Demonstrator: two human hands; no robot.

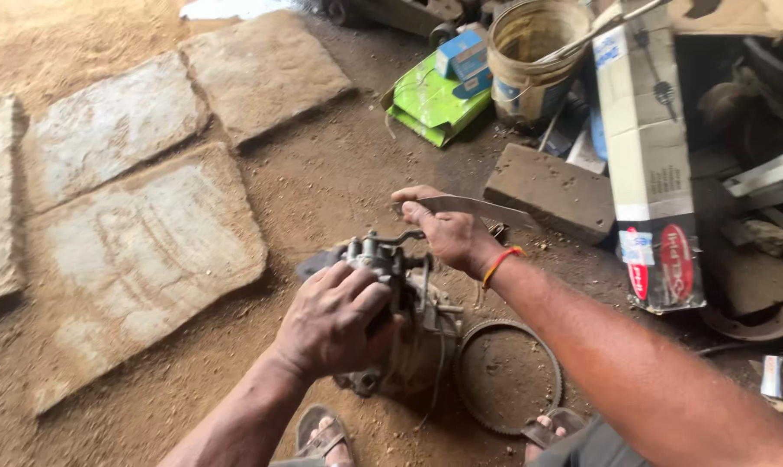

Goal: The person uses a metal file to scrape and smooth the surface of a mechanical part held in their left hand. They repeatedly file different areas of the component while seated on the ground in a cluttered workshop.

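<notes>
1. The left hand (335, 318) lies palm-down over a small grimy metal engine part (396, 298), fingers curled and pressed against its top and near side. The part sits on the dirt floor (322, 182) directly under and just beyond this hand, between the person's two sandalled feet.
2. The right hand (448, 232) is just past the part, above its far end. Its fingers are closed around a flat, thin metal blade (474, 207), which sticks out to the right from the grip, roughly level.
3. The left forearm comes up from the bottom edge, angled toward the centre. The right forearm enters from the lower right corner and crosses diagonally; a red-orange thread band (500, 263) circles its wrist.
4. A toothed ring gear (508, 374) lies flat on the dirt, just right of the part and under the right forearm.
5. A dark rectangular brick (551, 192) lies beyond the right hand.
6. A tall white carton (649, 164) with red oval marks near its lower end stands tilted at the right.
7. A dirty cream bucket (530, 60) stands at the top; beside it lie a flat green box (430, 102) and a small blue-and-white box (461, 54) on top.
8. Flat stone slabs (141, 251) cover the left ground.
</notes>
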